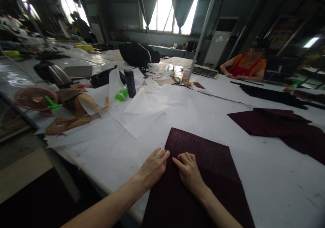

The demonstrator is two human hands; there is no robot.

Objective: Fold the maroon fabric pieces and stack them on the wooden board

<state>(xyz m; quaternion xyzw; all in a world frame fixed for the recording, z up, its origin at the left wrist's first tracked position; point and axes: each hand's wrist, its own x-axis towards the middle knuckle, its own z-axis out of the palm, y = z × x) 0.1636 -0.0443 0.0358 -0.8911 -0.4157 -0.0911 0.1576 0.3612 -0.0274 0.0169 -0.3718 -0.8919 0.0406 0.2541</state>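
Observation:
A dark maroon fabric piece (203, 153) lies on the white table (266, 174) right in front of me, hanging over the near edge. My left hand (153, 167) rests flat at the fabric's left edge, fingers stretched out and touching it. My right hand (188, 172) lies on top of the fabric just beside the left hand, fingers bent and pressed onto the cloth, index pointing toward the left hand. Neither hand lifts anything.
More maroon fabric (279, 126) lies to the right. White paper sheets (139, 113), a dark tumbler (130, 82), a green bottle (122, 94), a pink fan (35, 99) and black bags (138, 53) sit at the left and back. A person in orange (245, 67) sits across. A metal pole (200, 38) rises mid-table.

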